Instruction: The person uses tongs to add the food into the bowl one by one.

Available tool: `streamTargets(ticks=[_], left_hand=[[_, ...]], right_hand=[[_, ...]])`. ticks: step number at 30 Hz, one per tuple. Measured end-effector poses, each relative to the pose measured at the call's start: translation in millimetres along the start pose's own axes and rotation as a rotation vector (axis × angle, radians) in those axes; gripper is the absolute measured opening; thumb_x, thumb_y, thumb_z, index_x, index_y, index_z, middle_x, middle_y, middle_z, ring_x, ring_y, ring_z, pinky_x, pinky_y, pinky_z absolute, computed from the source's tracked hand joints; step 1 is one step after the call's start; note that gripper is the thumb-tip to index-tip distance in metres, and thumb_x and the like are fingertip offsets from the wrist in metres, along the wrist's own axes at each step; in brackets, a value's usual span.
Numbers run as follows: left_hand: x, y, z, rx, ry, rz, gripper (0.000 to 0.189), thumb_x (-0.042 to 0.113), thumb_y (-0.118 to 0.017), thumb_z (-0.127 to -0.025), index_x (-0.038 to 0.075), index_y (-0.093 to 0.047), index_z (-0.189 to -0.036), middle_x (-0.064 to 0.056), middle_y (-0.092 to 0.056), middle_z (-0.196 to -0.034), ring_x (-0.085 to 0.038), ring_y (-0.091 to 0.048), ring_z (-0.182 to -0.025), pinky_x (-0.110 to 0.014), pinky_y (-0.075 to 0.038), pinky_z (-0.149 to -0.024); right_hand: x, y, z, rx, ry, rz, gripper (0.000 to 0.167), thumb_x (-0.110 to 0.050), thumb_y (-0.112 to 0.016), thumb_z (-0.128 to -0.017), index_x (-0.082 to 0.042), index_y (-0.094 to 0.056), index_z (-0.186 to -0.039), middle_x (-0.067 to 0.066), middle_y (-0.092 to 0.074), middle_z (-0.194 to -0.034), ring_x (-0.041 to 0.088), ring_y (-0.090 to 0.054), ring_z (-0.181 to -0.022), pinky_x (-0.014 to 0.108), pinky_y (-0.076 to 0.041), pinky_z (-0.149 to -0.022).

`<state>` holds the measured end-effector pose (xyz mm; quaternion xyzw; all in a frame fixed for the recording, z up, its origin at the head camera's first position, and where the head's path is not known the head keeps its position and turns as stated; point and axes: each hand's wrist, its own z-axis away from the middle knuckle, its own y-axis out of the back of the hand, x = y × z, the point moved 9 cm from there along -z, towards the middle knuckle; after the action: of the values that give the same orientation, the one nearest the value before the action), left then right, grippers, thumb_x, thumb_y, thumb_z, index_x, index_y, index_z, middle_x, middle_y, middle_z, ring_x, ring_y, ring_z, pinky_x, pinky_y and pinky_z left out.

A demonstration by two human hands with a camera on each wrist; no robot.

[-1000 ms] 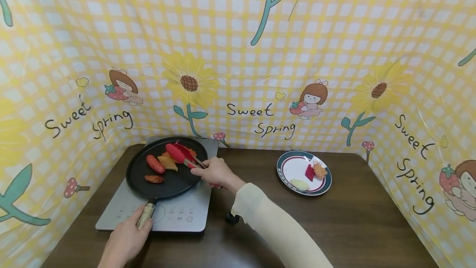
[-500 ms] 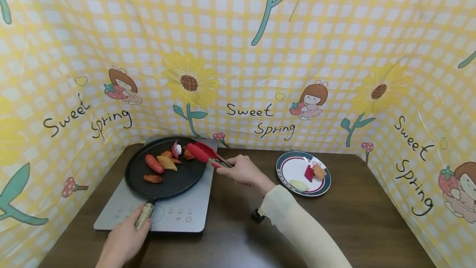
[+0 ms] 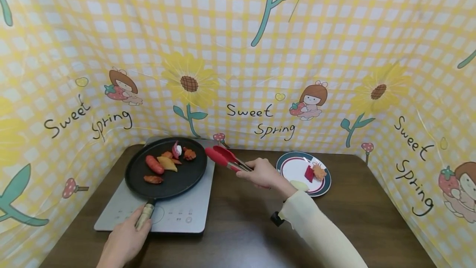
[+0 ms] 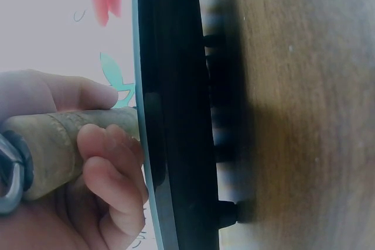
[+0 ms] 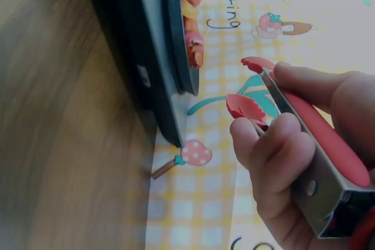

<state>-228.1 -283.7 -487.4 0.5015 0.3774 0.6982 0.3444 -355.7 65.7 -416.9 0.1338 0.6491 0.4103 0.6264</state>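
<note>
Between frying pan and plate, my right hand curls round red-tipped tongs, tips parted; my left hand grips the pan's handle. A sausage and perhaps a potato wedge lie in the pan.

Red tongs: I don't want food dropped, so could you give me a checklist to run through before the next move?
1. Right hand grips the red tongs: ok.
2. Tips apart, with nothing between them: ok.
3. Left hand grips the pan handle: ok.
4. Pan sits on the cooktop: ok.
5. Plate unobstructed in the head view: not ok; the right wrist hides part of its edge.
6. Cooktop switched on or off: cannot tell.
</note>
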Motion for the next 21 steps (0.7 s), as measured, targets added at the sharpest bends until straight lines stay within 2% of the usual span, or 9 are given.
streamTargets(ticks=[2,5,11,15,21], left_hand=[[0.5,0.5,0.2,0.002,0.006,-0.001,0.072,0.047,-0.046,-0.093,-0.004,-0.032,-0.142,-0.039,-0.045,-0.125,-0.053,-0.050,-0.105,-0.057,-0.042,-0.078],[1.2,0.8,0.7,0.000,-0.002,0.001,0.072,0.048,-0.046,-0.094,-0.005,-0.032,-0.142,-0.039,-0.045,-0.125,-0.054,-0.049,-0.106,-0.058,-0.042,-0.079],[1.2,0.6,1.0,-0.019,-0.012,0.010,0.074,0.049,-0.045,-0.094,-0.006,-0.032,-0.142,-0.040,-0.047,-0.124,-0.051,-0.052,-0.102,-0.055,-0.043,-0.076],[1.8,1.2,0.3,-0.016,-0.010,0.005,0.073,0.048,-0.046,-0.094,-0.006,-0.032,-0.141,-0.039,-0.047,-0.123,-0.050,-0.054,-0.100,-0.054,-0.043,-0.075],[-0.1,-0.4,0.1,-0.019,0.003,0.004,0.074,0.048,-0.048,-0.093,-0.006,-0.032,-0.141,-0.039,-0.048,-0.122,-0.043,-0.057,-0.094,-0.051,-0.044,-0.073]], right_hand=[[6.6,3.1,3.4,0.010,-0.003,0.016,0.049,-0.055,-0.067,-0.080,-0.019,-0.068,-0.113,0.001,-0.049,-0.047,0.013,-0.042,-0.036,0.025,-0.033,-0.036],[19.4,8.1,9.5,0.010,-0.011,0.023,0.049,-0.057,-0.067,-0.079,-0.018,-0.069,-0.108,0.001,-0.051,-0.050,0.014,-0.044,-0.037,0.025,-0.034,-0.037],[47.5,23.4,24.3,-0.007,-0.054,-0.061,0.047,-0.057,-0.069,-0.077,-0.013,-0.069,-0.095,0.006,-0.054,-0.056,0.015,-0.044,-0.040,0.025,-0.034,-0.038],[69.9,36.9,33.7,0.038,-0.098,-0.059,0.047,-0.055,-0.069,-0.078,-0.009,-0.065,-0.090,0.010,-0.058,-0.062,0.015,-0.045,-0.040,0.025,-0.037,-0.039],[99.2,53.3,53.3,0.092,-0.145,-0.008,0.046,-0.054,-0.068,-0.080,-0.009,-0.064,-0.087,0.005,-0.055,-0.058,0.015,-0.046,-0.040,0.026,-0.039,-0.039]])
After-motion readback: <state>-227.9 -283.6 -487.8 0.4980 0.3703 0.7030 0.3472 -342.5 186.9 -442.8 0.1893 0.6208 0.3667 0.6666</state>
